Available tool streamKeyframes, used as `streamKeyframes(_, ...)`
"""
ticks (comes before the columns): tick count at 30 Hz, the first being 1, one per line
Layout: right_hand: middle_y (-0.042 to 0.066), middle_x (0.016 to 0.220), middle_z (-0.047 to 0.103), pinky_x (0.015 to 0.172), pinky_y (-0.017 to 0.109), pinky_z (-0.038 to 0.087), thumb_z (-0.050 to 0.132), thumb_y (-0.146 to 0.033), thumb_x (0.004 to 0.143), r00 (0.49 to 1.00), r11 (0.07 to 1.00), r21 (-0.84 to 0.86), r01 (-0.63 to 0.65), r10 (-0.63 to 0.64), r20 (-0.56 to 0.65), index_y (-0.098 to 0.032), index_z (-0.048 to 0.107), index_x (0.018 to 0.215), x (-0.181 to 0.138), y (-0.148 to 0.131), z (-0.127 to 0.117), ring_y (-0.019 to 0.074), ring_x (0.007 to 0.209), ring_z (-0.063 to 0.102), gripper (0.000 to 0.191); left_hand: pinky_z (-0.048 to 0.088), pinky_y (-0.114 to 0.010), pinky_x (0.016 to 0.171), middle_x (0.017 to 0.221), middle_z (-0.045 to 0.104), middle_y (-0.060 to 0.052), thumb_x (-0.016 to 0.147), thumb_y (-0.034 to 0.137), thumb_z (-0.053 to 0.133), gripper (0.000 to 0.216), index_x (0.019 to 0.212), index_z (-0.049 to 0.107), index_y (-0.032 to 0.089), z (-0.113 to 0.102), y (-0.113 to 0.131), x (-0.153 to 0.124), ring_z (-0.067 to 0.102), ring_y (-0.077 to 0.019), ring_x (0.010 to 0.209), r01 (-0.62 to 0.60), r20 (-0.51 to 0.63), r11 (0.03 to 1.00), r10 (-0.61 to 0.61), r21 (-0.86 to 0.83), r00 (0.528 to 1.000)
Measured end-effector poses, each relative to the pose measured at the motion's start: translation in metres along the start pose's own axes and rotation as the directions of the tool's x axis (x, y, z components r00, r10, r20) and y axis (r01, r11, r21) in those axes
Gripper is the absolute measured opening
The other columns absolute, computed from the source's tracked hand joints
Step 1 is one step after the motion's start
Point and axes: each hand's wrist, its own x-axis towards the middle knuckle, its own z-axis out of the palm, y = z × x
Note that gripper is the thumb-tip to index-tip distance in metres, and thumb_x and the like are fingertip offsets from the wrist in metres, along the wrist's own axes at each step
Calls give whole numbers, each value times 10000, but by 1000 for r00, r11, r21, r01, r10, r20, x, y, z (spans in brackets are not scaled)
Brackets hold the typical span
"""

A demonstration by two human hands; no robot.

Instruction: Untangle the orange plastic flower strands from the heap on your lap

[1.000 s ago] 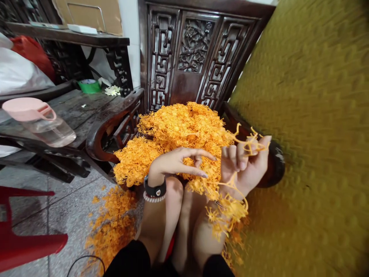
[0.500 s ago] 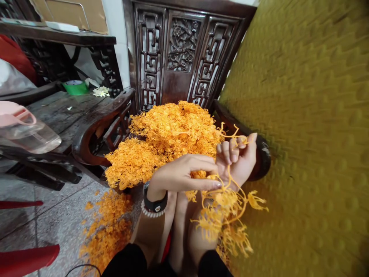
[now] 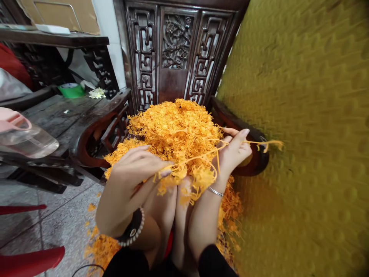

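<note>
Because the tangled orange strand of small plastic flower sprigs (image 3: 198,152) is thin, springy and almost weightless, it should bend freely and snag on its neighbours rather than slide, so I judge a light fingertip pinch on the bare stem, away from the frilly tufts, to be the best place to take hold. That strand runs between the two hands, above the person's knees. At its one end the left hand (image 3: 131,173) is turned palm down, wrist cocked and wearing a black-and-white beaded bracelet (image 3: 131,232), fingers closed narrowly around a clump of tufts at its fingertips. At the other end the right hand (image 3: 235,152), with a thin silver bangle (image 3: 215,191) at the wrist, stands more upright, thumb and forefinger nipped on the stem while a short tail pokes out beyond them. Just beyond both hands lies the big heap of loose orange sprigs (image 3: 173,127), piled on the dark carved wooden chair (image 3: 95,132); more are scattered below the left wrist.
</note>
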Motion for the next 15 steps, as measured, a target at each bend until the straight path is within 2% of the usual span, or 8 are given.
streamKeyframes(3, -75, 356, 316, 344, 228, 172, 405, -479, 869, 992, 996, -26, 83, -85, -92, -171, 633, 618, 1, 5, 3, 62, 309, 271, 457, 249, -493, 1067, 919, 714, 15, 826, 148, 525, 257, 1020, 639, 272, -8, 6, -10, 599, -193, 934, -42, 14, 989, 40, 139, 999)
streamKeyframes(7, -66, 351, 322, 362, 230, 180, 371, -470, 887, 973, 980, -102, 171, -185, -141, -178, 629, 577, 1, 7, 8, 65, 317, 292, 498, 200, -511, 1096, 941, 715, 8, 822, 95, 489, 352, 1102, 605, 273, -11, 8, -15, 603, -194, 951, -75, 3, 982, 75, 171, 997)
streamKeyframes(9, -61, 346, 341, 363, 226, 185, 355, -484, 890, 982, 981, -107, 161, -170, -85, -181, 630, 562, 4, 7, 7, 60, 313, 298, 524, 193, -500, 1102, 909, 714, 11, 820, 103, 502, 325, 1073, 618, 269, -9, 8, -13, 610, -184, 917, -65, -30, 985, 71, 161, 997)
streamKeyframes(11, -62, 317, 336, 340, 221, 166, 361, -543, 866, 989, 989, -142, 36, -16, 145, -177, 610, 519, 7, 4, -1, 53, 285, 280, 563, 223, -472, 1095, 816, 701, 20, 823, 143, 528, 197, 922, 659, 253, -3, 4, -7, 610, -162, 827, -32, -119, 993, 46, 117, 992)
streamKeyframes(12, -63, 296, 332, 323, 218, 161, 390, -568, 843, 933, 977, -203, -61, 129, 337, -174, 587, 483, 7, 1, -7, 51, 265, 271, 570, 263, -449, 1076, 736, 674, 26, 831, 171, 532, 142, 801, 656, 233, 1, 1, -2, 595, -144, 749, 0, -200, 997, 16, 79, 980)
streamKeyframes(13, -65, 279, 332, 306, 214, 164, 441, -578, 816, 818, 951, -275, -140, 267, 509, -169, 561, 453, 6, -3, -14, 49, 247, 266, 559, 311, -419, 1042, 651, 626, 33, 841, 205, 529, 187, 678, 621, 211, 6, -4, 3, 561, -125, 667, 42, -286, 999, -30, 34, 958)
streamKeyframes(14, -62, 276, 357, 296, 210, 199, 505, -563, 789, 648, 913, -361, -188, 392, 653, -164, 541, 438, 4, -8, -22, 55, 241, 297, 532, 364, -385, 986, 580, 559, 37, 856, 235, 510, 278, 585, 556, 193, 11, -10, 8, 509, -111, 596, 93, -363, 996, -93, -17, 927)
streamKeyframes(15, -58, 300, 405, 298, 207, 256, 579, -509, 768, 522, 899, -388, -204, 435, 734, -154, 540, 450, -1, -14, -30, 60, 250, 338, 478, 406, -350, 909, 526, 480, 43, 869, 268, 490, 351, 528, 486, 185, 16, -17, 14, 449, -103, 545, 150, -412, 987, -163, -63, 897)
